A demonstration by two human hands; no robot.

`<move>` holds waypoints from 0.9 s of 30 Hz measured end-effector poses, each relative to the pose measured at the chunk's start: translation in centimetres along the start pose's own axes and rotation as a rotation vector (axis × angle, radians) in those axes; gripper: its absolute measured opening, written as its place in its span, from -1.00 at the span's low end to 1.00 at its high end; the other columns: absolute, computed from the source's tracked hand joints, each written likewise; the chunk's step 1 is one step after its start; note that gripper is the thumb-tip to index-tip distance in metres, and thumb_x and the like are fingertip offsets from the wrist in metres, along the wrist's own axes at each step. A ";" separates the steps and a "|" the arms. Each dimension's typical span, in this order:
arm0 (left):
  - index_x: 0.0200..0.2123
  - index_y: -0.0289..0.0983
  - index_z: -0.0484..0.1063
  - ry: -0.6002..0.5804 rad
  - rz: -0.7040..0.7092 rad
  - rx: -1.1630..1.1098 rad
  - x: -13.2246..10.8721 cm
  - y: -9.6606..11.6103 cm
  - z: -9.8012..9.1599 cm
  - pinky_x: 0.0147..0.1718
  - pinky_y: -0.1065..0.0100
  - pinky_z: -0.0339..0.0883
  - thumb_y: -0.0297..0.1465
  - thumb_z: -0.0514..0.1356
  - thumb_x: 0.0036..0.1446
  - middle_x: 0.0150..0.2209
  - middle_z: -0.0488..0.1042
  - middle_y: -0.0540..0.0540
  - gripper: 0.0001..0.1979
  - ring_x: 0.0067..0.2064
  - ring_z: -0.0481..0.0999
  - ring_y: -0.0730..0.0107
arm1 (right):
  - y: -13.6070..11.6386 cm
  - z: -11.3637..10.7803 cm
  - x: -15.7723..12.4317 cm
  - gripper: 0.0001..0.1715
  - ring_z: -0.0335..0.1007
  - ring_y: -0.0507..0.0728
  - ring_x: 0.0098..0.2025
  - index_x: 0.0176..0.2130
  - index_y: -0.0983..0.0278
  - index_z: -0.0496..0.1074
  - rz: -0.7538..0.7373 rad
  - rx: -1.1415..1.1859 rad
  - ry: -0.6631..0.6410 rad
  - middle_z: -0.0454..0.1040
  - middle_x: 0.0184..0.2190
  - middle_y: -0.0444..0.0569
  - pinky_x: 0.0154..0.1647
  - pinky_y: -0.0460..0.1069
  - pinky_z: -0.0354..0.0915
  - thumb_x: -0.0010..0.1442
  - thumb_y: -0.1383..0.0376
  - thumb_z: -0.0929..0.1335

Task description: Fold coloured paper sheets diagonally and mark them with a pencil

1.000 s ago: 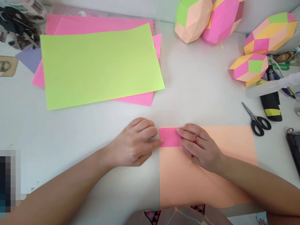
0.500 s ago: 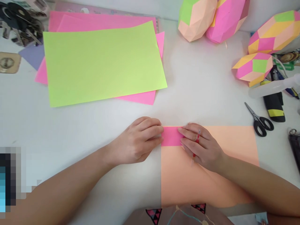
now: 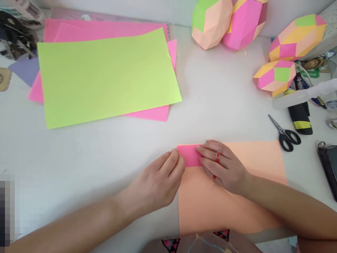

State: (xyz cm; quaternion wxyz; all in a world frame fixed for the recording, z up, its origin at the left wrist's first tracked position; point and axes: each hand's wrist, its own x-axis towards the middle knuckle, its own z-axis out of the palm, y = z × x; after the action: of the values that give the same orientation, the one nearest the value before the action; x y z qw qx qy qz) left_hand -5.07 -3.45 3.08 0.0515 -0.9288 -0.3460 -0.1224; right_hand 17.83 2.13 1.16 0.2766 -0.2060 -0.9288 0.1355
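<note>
A small pink paper rectangle (image 3: 189,155) lies along the top left corner of a peach paper sheet (image 3: 201,203). My left hand (image 3: 164,179) is closed, its thumb and fingers pinched at the rectangle's left edge; the fingertips are partly hidden. On the rectangle's right end rest the fingertips of my right hand (image 3: 225,167), pressing it against the sheet. Tucked between those right fingers is a thin red pen (image 3: 217,155) with clear ends, slanting across the hand. The right forearm crosses the peach sheet.
Black-handled scissors (image 3: 285,135) lie right of the peach sheet, near a black and yellow tool (image 3: 301,117). A green sheet (image 3: 110,77) tops pink sheets (image 3: 154,113) at the back left. Faceted paper shapes (image 3: 279,75) stand at the back right.
My left hand has shifted down a little and turned, its fingers now pinched at the rectangle's left edge. The right hand stays on the rectangle. The whole view has shifted slightly.
</note>
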 end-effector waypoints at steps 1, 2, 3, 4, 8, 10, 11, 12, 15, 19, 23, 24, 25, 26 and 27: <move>-0.26 -0.51 0.48 -0.007 0.004 0.017 0.0 0.1 -0.1 -0.12 0.18 0.42 -0.63 -0.01 0.12 -0.17 0.51 -0.30 -0.73 -0.09 0.48 0.07 | 0.0 0.0 0.0 -0.77 0.36 0.24 -0.03 -0.23 0.37 0.38 0.003 -0.001 -0.001 0.51 -0.18 0.19 -0.06 0.20 0.46 0.09 0.57 0.37; -0.25 -0.51 0.48 -0.012 0.011 0.027 0.1 0.1 -0.1 -0.11 0.18 0.42 -0.63 0.00 0.12 -0.15 0.51 -0.31 -0.74 -0.08 0.48 0.07 | 0.0 0.0 0.0 -0.78 0.36 0.23 -0.04 -0.23 0.36 0.38 0.009 0.000 0.000 0.51 -0.19 0.18 -0.07 0.20 0.46 0.09 0.57 0.36; -0.24 -0.50 0.48 -0.016 0.022 0.033 0.2 0.1 -0.1 -0.11 0.18 0.41 -0.62 0.01 0.13 -0.13 0.50 -0.31 -0.75 -0.08 0.47 0.06 | 0.0 0.0 0.0 -0.78 0.36 0.22 -0.05 -0.23 0.34 0.38 0.017 0.002 0.003 0.51 -0.19 0.16 -0.08 0.20 0.46 0.10 0.57 0.35; -0.24 -0.49 0.48 -0.017 0.037 0.040 0.2 0.0 -0.1 -0.13 0.18 0.41 -0.61 0.03 0.14 -0.12 0.50 -0.30 -0.76 -0.08 0.47 0.07 | 0.0 0.0 0.1 -0.78 0.36 0.21 -0.05 -0.24 0.32 0.38 0.027 0.006 0.010 0.52 -0.19 0.13 -0.09 0.19 0.46 0.11 0.57 0.35; -0.26 -0.39 0.49 -0.050 0.061 0.090 0.8 -0.2 0.2 -0.31 0.25 0.41 -0.62 0.07 0.12 -0.17 0.50 -0.19 -0.79 -0.16 0.48 0.16 | 0.0 0.0 0.4 -0.74 0.37 0.18 -0.07 -0.25 0.26 0.38 0.095 0.079 0.035 0.53 -0.22 0.06 -0.15 0.13 0.47 0.12 0.58 0.32; -0.29 -0.37 0.49 -0.071 0.051 0.093 1.1 -0.1 0.4 -0.42 0.29 0.36 -0.63 0.07 0.10 -0.19 0.48 -0.17 -0.79 -0.19 0.47 0.18 | 0.1 -0.3 0.7 -0.74 0.38 0.16 -0.08 -0.24 0.25 0.39 0.162 0.166 0.041 0.54 -0.22 0.05 -0.16 0.10 0.46 0.13 0.58 0.33; -0.30 -0.36 0.48 -0.081 0.046 0.086 1.3 0.0 0.4 -0.46 0.30 0.34 -0.63 0.07 0.10 -0.16 0.48 -0.18 -0.79 -0.19 0.47 0.17 | 0.2 -0.4 0.8 -0.74 0.39 0.15 -0.10 -0.24 0.25 0.39 0.202 0.224 0.042 0.54 -0.22 0.05 -0.16 0.10 0.46 0.13 0.56 0.33; -0.29 -0.36 0.48 -0.088 0.042 0.078 1.4 0.1 0.5 -0.48 0.30 0.32 -0.62 0.07 0.10 -0.12 0.47 -0.19 -0.79 -0.18 0.46 0.15 | 0.3 -0.7 0.9 -0.75 0.40 0.15 -0.11 -0.23 0.24 0.40 0.248 0.289 0.050 0.54 -0.23 0.04 -0.15 0.10 0.45 0.14 0.55 0.33; -0.28 -0.35 0.46 -0.090 0.030 0.058 1.9 0.4 0.6 -0.41 0.26 0.34 -0.59 0.07 0.11 -0.01 0.43 -0.23 -0.81 -0.16 0.45 0.12 | 0.5 -1.4 1.0 -0.80 0.42 0.14 -0.15 -0.20 0.22 0.44 0.405 0.529 0.104 0.55 -0.26 0.02 -0.14 0.12 0.42 0.18 0.47 0.33; -0.32 -0.36 0.47 -0.051 -0.003 0.060 2.6 1.0 0.6 -0.16 0.21 0.35 -0.59 0.06 0.11 -0.09 0.47 -0.24 -0.81 -0.10 0.43 0.13 | 0.6 -2.3 0.7 -0.72 0.44 0.11 -0.24 -0.26 0.22 0.46 0.622 0.810 0.197 0.53 -0.36 -0.03 -0.13 0.11 0.38 0.35 0.29 0.19; -0.19 -0.40 0.47 -0.148 0.038 0.106 3.2 1.3 0.5 -0.18 0.20 0.35 -0.58 0.05 0.10 -0.13 0.46 -0.23 -0.75 -0.12 0.42 0.13 | 0.6 -2.8 1.1 -0.47 0.41 0.09 -0.33 -0.11 0.22 0.41 0.763 0.970 0.050 0.47 -0.37 -0.03 -0.28 0.06 0.37 0.36 -0.03 0.07; -0.15 -0.40 0.46 -0.168 0.049 0.106 3.2 1.3 0.6 -0.17 0.19 0.34 -0.57 0.06 0.10 -0.10 0.44 -0.23 -0.73 -0.11 0.42 0.12 | 0.7 -2.8 1.4 -0.45 0.39 0.07 -0.36 -0.05 0.22 0.37 0.791 1.000 0.012 0.44 -0.35 -0.04 -0.37 0.02 0.36 0.34 -0.07 0.07; -0.11 -0.41 0.45 -0.178 0.058 0.098 3.2 1.2 0.6 -0.16 0.18 0.34 -0.56 0.07 0.10 -0.05 0.43 -0.25 -0.71 -0.09 0.41 0.11 | 0.8 -2.8 1.7 -0.46 0.36 0.05 -0.39 -0.04 0.21 0.35 0.811 1.015 -0.013 0.40 -0.35 -0.05 -0.45 -0.01 0.33 0.34 -0.07 0.08; -0.07 -0.42 0.43 -0.176 0.061 0.085 3.2 1.1 0.7 -0.14 0.17 0.33 -0.55 0.08 0.10 0.00 0.40 -0.26 -0.68 -0.06 0.39 0.09 | 1.0 -2.7 1.9 -0.50 0.32 0.03 -0.43 -0.07 0.22 0.36 0.820 1.006 -0.034 0.37 -0.37 -0.07 -0.51 -0.04 0.30 0.35 -0.03 0.09; -0.03 -0.42 0.41 -0.173 0.064 0.071 3.2 1.0 0.8 -0.13 0.17 0.32 -0.55 0.09 0.10 0.06 0.36 -0.28 -0.66 -0.04 0.38 0.08 | 1.2 -2.6 2.1 -0.56 0.30 0.01 -0.45 -0.14 0.23 0.39 0.820 0.972 -0.058 0.35 -0.39 -0.08 -0.54 -0.07 0.27 0.36 0.02 0.11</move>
State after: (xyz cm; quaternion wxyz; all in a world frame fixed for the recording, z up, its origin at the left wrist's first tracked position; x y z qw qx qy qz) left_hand -1.96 -2.04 3.14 0.0581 -0.9441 -0.3233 -0.0277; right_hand 18.09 4.55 3.80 0.2391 -0.3921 -0.6141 0.6419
